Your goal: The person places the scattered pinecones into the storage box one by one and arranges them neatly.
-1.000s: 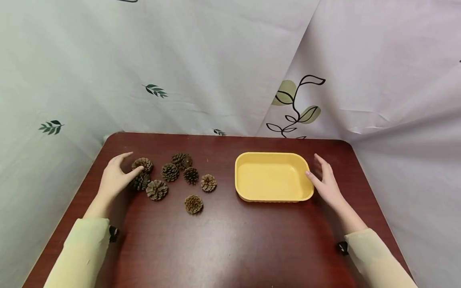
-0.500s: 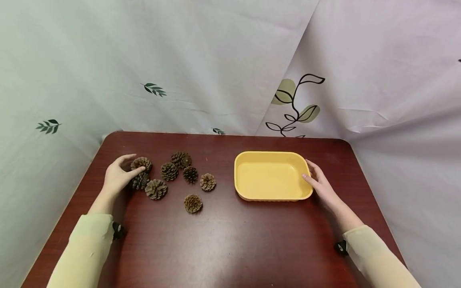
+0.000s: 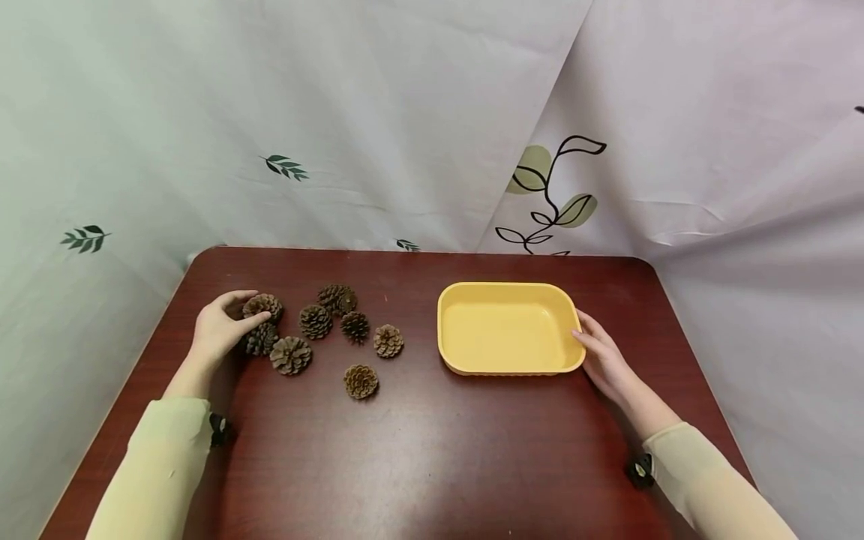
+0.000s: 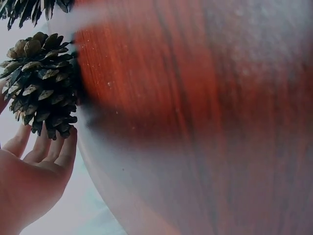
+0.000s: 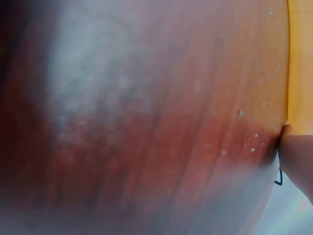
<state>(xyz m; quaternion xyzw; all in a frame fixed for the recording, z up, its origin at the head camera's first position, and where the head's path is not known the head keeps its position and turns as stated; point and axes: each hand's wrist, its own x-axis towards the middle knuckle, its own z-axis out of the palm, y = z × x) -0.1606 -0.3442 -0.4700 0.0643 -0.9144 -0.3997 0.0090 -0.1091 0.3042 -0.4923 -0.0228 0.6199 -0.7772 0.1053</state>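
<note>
Pinecone (image 3: 262, 306) at the left of the frame is the one to look at, since your left hand (image 3: 217, 330) has hold of it. Biggest stuff first: pale leaf-print cloth (image 3: 405, 135) fills the top of the frame, and below it you've got a shiny dark red tabletop (image 3: 418, 457). Next size down is the yellow container (image 3: 499, 330), right of center, long axis running left to right. Your right hand (image 3: 607, 364) is at its right end, thumb at the rim and the rest outside, so you're pinching that short wall. The right wrist view only catches some yellow and a bit of skin at its right edge, so not much help. Other pinecones (image 3: 315, 321) are scattered left of center; one sits just below yours in the frame, can't tell if they touch.

Smallest bit, and imo the one that counts: your left fingers (image 4: 66, 152) curl round the pinecone's far side, thumb on the near side, so it lies right of your palm, on the container's side. It's roundish with no obvious long axis, so I wouldn't fuss over angle. Left is clearly your nearer hand; loose cones plus the container's whole length separate it from your right.
</note>
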